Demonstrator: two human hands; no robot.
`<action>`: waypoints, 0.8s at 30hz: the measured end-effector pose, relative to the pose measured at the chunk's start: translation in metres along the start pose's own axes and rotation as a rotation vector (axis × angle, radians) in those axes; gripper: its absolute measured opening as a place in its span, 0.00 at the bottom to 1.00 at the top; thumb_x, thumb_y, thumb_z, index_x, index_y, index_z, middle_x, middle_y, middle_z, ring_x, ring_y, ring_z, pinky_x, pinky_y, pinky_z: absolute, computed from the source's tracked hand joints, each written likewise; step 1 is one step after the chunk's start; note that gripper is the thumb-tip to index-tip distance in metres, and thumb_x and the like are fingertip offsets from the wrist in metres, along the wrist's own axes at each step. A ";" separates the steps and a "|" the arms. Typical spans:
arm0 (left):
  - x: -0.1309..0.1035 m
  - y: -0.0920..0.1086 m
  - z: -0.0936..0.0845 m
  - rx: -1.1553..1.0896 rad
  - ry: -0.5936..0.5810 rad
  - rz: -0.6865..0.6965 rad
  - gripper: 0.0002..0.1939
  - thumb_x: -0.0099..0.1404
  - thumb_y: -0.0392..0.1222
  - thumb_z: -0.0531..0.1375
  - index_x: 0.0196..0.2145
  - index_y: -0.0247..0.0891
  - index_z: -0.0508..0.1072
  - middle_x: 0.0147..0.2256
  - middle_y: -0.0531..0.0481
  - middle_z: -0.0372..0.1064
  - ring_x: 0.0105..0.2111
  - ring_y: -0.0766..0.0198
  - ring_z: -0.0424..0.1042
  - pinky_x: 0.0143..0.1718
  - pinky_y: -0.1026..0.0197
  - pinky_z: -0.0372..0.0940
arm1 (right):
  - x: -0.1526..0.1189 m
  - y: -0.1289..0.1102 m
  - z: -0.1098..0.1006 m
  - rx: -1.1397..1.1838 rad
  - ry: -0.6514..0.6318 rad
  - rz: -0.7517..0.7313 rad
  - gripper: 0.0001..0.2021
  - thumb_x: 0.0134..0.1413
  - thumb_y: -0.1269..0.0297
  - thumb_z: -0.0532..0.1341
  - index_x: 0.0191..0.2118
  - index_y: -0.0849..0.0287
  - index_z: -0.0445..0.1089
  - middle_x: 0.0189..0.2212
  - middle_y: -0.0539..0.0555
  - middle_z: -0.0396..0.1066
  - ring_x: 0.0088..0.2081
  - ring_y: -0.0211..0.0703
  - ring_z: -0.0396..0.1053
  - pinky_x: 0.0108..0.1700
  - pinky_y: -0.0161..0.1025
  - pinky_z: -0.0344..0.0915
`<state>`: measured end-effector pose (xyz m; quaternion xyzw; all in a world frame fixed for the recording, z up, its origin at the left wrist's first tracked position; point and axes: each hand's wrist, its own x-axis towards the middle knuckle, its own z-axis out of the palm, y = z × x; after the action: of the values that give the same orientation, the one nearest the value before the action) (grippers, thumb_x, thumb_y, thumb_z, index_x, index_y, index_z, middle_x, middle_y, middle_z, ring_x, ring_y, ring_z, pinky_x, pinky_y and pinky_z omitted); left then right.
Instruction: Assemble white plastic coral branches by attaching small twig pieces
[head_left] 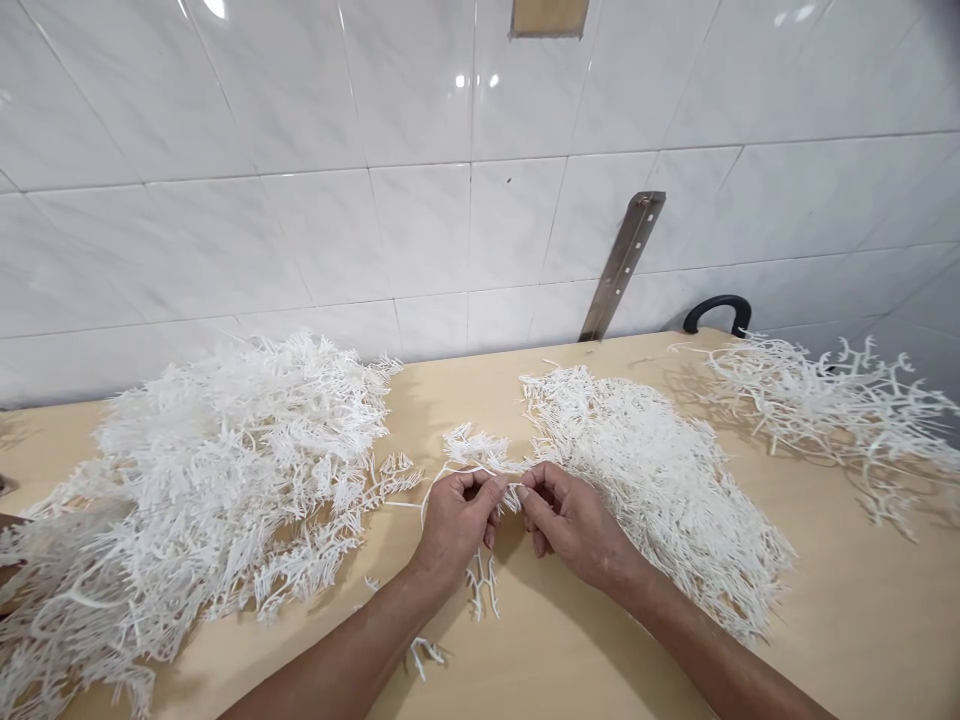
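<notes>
My left hand (459,515) and my right hand (564,518) meet over the middle of the table, thumbs pinched against fingers. A thin white branched plastic piece (425,500) is gripped by both. Its curved stem loops out past my left hand, and the part inside the fingers is mostly hidden. Just behind the hands lies a small clump of white plastic pieces (474,443). Under my left wrist a small forked piece (484,583) lies on the wood, and another loose bit (425,652) is nearer me.
A tall heap of white branched pieces (247,450) covers the left. On the right spreads a flatter pile of short pieces (660,470), with tangled long stems (832,400) beyond. A metal bracket (624,265) and black handle (718,308) stand by the tiled wall. Part of someone's arm (10,548) shows far left.
</notes>
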<state>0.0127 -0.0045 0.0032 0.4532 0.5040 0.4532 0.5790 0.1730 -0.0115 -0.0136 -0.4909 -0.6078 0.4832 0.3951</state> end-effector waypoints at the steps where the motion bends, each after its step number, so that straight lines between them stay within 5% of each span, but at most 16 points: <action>1: 0.000 0.000 0.000 0.003 -0.008 0.005 0.20 0.57 0.54 0.65 0.20 0.37 0.66 0.15 0.57 0.60 0.13 0.73 0.56 0.16 0.68 0.53 | 0.000 0.000 0.000 0.001 -0.001 -0.001 0.13 0.63 0.53 0.56 0.34 0.57 0.64 0.20 0.43 0.63 0.17 0.33 0.63 0.22 0.32 0.61; 11: -0.002 0.003 0.000 0.028 -0.031 -0.003 0.20 0.54 0.57 0.66 0.24 0.36 0.71 0.15 0.57 0.60 0.13 0.73 0.56 0.15 0.68 0.52 | -0.001 -0.004 -0.001 0.007 -0.042 0.012 0.12 0.63 0.54 0.56 0.34 0.58 0.65 0.21 0.45 0.65 0.18 0.32 0.64 0.23 0.32 0.62; 24: -0.004 -0.011 0.002 0.103 0.014 0.150 0.17 0.59 0.54 0.63 0.24 0.37 0.69 0.17 0.58 0.58 0.17 0.72 0.55 0.20 0.67 0.54 | 0.005 -0.004 0.003 -0.192 0.130 0.162 0.03 0.53 0.63 0.57 0.31 0.54 0.61 0.16 0.44 0.68 0.16 0.41 0.70 0.21 0.36 0.66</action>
<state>0.0149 -0.0105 -0.0071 0.5159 0.4950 0.4720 0.5159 0.1682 -0.0077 -0.0103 -0.6044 -0.5826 0.4203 0.3445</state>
